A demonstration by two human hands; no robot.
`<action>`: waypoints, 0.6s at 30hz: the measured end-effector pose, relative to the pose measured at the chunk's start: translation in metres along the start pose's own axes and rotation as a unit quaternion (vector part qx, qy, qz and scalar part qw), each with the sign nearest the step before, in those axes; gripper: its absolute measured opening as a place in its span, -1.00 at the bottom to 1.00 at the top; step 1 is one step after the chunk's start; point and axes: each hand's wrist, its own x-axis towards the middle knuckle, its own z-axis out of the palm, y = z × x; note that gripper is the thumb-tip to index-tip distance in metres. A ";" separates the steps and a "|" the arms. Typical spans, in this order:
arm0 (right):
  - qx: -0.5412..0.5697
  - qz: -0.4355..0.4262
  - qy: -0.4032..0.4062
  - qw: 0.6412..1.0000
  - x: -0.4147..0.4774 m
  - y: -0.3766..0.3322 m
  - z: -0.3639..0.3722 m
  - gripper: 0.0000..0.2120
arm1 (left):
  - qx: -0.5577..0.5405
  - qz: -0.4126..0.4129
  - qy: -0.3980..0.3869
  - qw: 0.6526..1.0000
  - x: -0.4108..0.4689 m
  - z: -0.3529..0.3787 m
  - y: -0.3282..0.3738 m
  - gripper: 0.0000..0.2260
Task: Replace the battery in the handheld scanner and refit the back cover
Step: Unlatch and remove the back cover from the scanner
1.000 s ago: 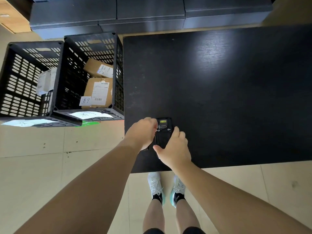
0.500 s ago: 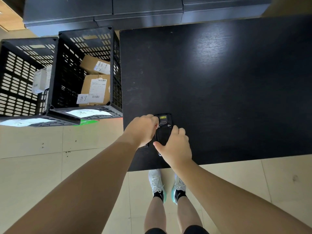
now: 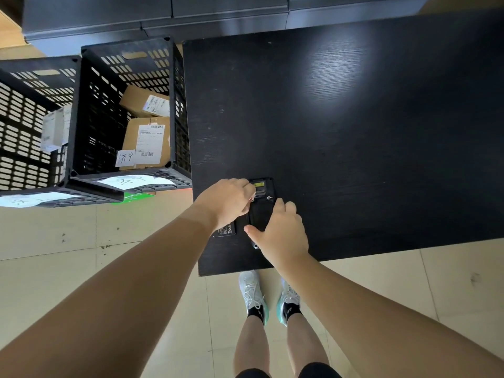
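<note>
While the black bench (image 3: 354,132) carries it near its front edge, the scanner (image 3: 261,203) lies back-up; the left hand (image 3: 227,203) curls fingers at its top, the right hand (image 3: 281,230) presses flat on its cover, and a battery (image 3: 225,230) rests just left.

Black scanner (image 3: 261,203) face-down near table edge, battery (image 3: 225,229) just left

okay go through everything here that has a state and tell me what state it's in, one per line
Scanner: face down on the table, upper back exposed.
Back cover: on the scanner's lower back; whether latched, cannot tell.
Battery: loose on the table, left of the scanner.
Left hand: curled, fingertips at the scanner's upper left.
Right hand: resting on the cover and scanner.
Near crate: open, holding labelled boxes.
</note>
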 end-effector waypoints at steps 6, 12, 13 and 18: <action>-0.013 -0.011 0.004 1.000 0.000 0.002 0.002 -0.05 | -0.038 0.048 -0.029 0.998 0.000 -0.007 -0.011 -0.79; -0.024 -0.015 0.001 1.000 0.001 0.001 0.002 -0.04 | -0.035 0.106 -0.027 0.993 0.004 -0.005 -0.024 -0.84; -0.026 -0.015 0.000 1.000 0.001 0.000 0.001 -0.03 | -0.034 0.121 -0.017 0.992 0.005 -0.005 -0.026 -0.85; -0.044 -0.016 -0.002 0.999 0.000 -0.001 0.001 -0.02 | 0.005 0.174 -0.005 0.985 0.011 0.002 -0.040 -0.90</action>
